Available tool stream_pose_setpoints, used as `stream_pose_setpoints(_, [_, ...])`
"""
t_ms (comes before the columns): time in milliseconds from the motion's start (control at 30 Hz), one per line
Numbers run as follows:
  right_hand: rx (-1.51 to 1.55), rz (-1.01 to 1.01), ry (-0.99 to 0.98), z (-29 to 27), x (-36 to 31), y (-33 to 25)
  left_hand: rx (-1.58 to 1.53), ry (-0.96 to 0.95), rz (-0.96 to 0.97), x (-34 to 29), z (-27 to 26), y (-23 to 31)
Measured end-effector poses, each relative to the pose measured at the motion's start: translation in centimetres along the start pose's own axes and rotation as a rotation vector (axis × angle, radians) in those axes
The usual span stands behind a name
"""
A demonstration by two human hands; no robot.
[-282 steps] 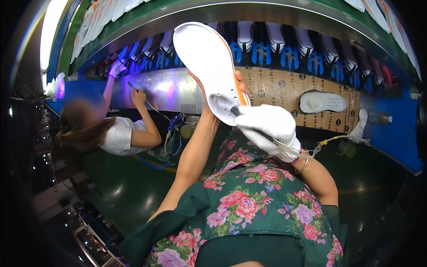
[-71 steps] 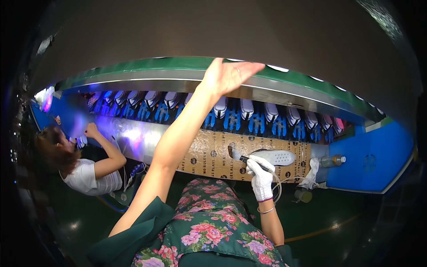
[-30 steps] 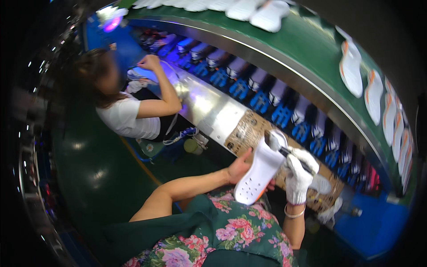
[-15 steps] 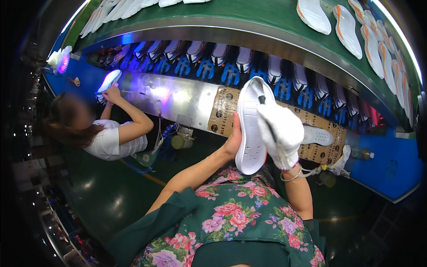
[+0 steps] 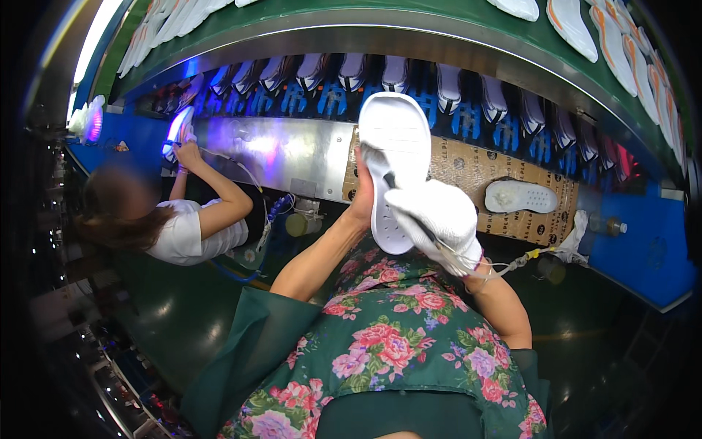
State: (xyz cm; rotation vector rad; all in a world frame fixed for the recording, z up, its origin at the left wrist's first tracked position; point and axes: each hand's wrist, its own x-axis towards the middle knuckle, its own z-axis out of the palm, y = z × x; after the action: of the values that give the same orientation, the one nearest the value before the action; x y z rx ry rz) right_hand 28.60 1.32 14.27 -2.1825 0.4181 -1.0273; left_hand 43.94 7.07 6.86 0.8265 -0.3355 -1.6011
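A white shoe sole (image 5: 398, 135) is held up in front of me, its hollow inner face toward me. My bare left hand (image 5: 363, 196) is closed round its left edge, with the fingers hidden behind it. In a white knit glove, my right hand (image 5: 442, 216) grips a brush (image 5: 374, 158) with a dark handle. The bristles touch the inside of the sole along its left edge. From the gloved hand a thin clear tube (image 5: 504, 269) runs off to the right.
Flattened cardboard (image 5: 461, 157) covers part of the metal bench (image 5: 311, 150), and another sole (image 5: 521, 196) lies on it. Behind, shoe uppers (image 5: 395, 73) stand in a row on blue holders. More soles (image 5: 614, 51) lie on the green shelf above. A co-worker (image 5: 205, 227) sits at left; a bottle (image 5: 608, 225) lies at right.
The brush has gone from the sole's top end to its left edge. The held sole has shifted up and left in view, and the sole on the cardboard is now uncovered.
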Motion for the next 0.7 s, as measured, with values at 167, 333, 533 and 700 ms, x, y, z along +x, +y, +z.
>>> stream_pose_setpoints(167, [0.163,0.224,0.205,-0.6,-0.1,1.4,-0.288,0.181,0.089,0.9,1.2,0.8])
stream_pose_setpoints(333, [-0.017,-0.027,0.0,0.5,-1.0,-0.4,-0.201,-0.357,-0.025,1.8,-2.7,1.3])
stream_pose_setpoints(533, [0.164,0.136,0.103,-0.4,-0.4,0.3,-0.3,-0.221,0.067,2.6,-2.4,1.8])
stream_pose_setpoints(700, [0.134,-0.115,-0.039,1.6,-2.2,0.0,-0.597,-0.276,-0.031,3.1,-2.0,2.6])
